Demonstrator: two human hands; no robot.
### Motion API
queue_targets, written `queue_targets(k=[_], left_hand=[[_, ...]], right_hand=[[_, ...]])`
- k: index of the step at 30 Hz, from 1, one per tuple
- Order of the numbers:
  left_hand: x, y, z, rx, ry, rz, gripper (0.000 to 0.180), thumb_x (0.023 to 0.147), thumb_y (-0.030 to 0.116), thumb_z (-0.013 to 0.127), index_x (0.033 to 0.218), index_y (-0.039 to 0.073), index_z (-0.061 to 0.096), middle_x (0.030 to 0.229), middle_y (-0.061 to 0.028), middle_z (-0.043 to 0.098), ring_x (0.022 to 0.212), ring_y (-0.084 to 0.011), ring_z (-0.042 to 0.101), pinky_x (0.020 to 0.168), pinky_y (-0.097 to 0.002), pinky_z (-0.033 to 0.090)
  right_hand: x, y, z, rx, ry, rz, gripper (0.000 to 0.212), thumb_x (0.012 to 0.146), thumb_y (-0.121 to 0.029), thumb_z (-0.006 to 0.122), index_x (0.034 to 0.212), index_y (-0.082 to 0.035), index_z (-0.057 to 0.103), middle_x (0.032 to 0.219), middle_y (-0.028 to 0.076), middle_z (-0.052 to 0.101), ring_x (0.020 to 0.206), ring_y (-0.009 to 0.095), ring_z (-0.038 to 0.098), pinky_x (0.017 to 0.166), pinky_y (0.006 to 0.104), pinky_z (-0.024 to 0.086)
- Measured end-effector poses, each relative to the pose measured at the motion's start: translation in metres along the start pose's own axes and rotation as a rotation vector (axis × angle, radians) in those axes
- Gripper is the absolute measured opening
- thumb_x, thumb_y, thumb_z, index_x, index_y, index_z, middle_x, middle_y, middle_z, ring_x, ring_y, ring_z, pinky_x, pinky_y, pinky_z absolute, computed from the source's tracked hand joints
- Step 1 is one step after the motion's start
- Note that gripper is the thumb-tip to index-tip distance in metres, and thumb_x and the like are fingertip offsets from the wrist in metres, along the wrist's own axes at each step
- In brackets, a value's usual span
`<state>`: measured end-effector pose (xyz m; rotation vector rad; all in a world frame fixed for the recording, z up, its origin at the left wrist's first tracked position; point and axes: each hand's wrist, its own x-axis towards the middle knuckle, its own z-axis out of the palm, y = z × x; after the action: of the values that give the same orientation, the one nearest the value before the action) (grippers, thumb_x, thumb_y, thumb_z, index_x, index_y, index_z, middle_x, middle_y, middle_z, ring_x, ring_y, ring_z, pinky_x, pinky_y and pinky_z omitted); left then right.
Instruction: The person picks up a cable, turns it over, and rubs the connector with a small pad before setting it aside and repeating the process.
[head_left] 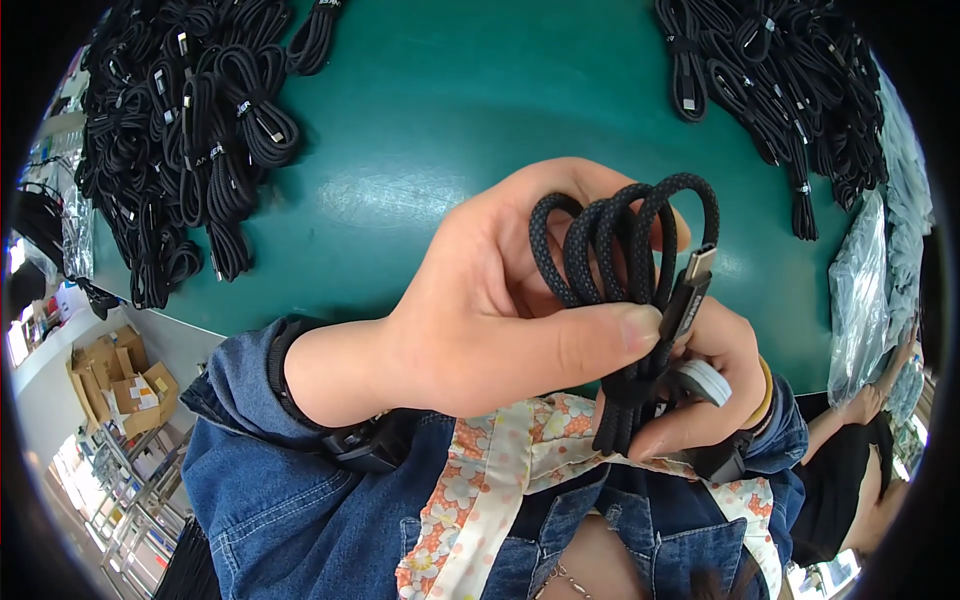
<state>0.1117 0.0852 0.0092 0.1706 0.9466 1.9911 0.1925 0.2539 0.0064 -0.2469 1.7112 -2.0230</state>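
Observation:
A black braided charging cable, wound into several loops, is held up in front of my chest. My left hand is closed around the coil, its thumb pressed across the loops and its fingers curled behind them. Beside the thumb, the cable's metal plug points upward. My right hand closes on the lower part of the same bundle, where a black strap goes round it. A pale grey-white strip curves out by the right fingers. Part of the right hand is hidden behind the cable.
On the green table, a large heap of coiled black cables lies at the far left. Another cable heap is at the far right, with clear plastic bags beside it. A co-worker's arm shows at the right edge; cardboard boxes stand at left.

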Motion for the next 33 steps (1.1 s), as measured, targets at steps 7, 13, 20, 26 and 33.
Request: queue_targets(k=[7, 13, 20, 26, 33], left_hand=[[0.004, -0.009, -0.004, -0.03, 0.048, -0.103, 0.037, 0.067, 0.009, 0.059, 0.097, -0.003, 0.041, 0.08, -0.0085, 0.049, 0.069, -0.0154, 0.052, 0.061, -0.027, 0.043], [0.007, -0.02, -0.001, -0.021, -0.032, -0.203, 0.034, 0.067, 0.005, 0.057, 0.096, -0.003, 0.042, 0.082, -0.0065, 0.049, 0.07, -0.0111, 0.049, 0.061, -0.023, 0.04], [0.014, -0.024, -0.001, -0.047, -0.037, -0.307, 0.018, 0.071, 0.003, 0.053, 0.086, -0.001, 0.045, 0.072, -0.0002, 0.048, 0.064, -0.0052, 0.045, 0.054, -0.0186, 0.035], [0.017, -0.015, 0.003, -0.06, -0.069, -0.47, 0.03, 0.068, 0.013, 0.049, 0.093, -0.003, 0.042, 0.073, -0.0092, 0.05, 0.061, -0.0111, 0.047, 0.052, -0.0217, 0.037], [0.015, -0.029, 0.002, -0.16, -0.108, -0.43, 0.03, 0.068, 0.014, 0.048, 0.093, -0.001, 0.041, 0.068, -0.012, 0.05, 0.055, -0.0118, 0.043, 0.045, -0.0207, 0.034]], right_hand=[[0.003, -0.001, -0.007, -0.201, 0.249, -0.23, 0.041, 0.055, -0.013, 0.075, 0.084, -0.001, 0.049, 0.063, 0.003, 0.048, 0.047, 0.006, 0.039, 0.04, 0.0194, 0.028], [0.005, -0.003, -0.006, -0.239, 0.627, -0.15, 0.051, 0.051, -0.031, 0.077, 0.082, -0.001, 0.049, 0.064, 0.003, 0.048, 0.055, 0.007, 0.041, 0.046, 0.0208, 0.027], [0.0, -0.003, -0.007, -0.314, 0.49, -0.113, 0.033, 0.057, -0.023, 0.07, 0.072, 0.0, 0.053, 0.063, 0.002, 0.043, 0.056, 0.008, 0.035, 0.048, 0.0216, 0.026], [0.006, 0.0, 0.007, -0.056, 0.654, -0.103, 0.026, 0.071, -0.024, 0.058, 0.066, 0.001, 0.052, 0.06, 0.002, 0.041, 0.048, 0.006, 0.033, 0.044, 0.0193, 0.024], [0.004, -0.001, 0.003, -0.07, 0.659, -0.1, 0.036, 0.082, -0.026, 0.042, 0.064, 0.002, 0.053, 0.056, 0.002, 0.039, 0.04, 0.004, 0.029, 0.038, 0.0177, 0.019]])
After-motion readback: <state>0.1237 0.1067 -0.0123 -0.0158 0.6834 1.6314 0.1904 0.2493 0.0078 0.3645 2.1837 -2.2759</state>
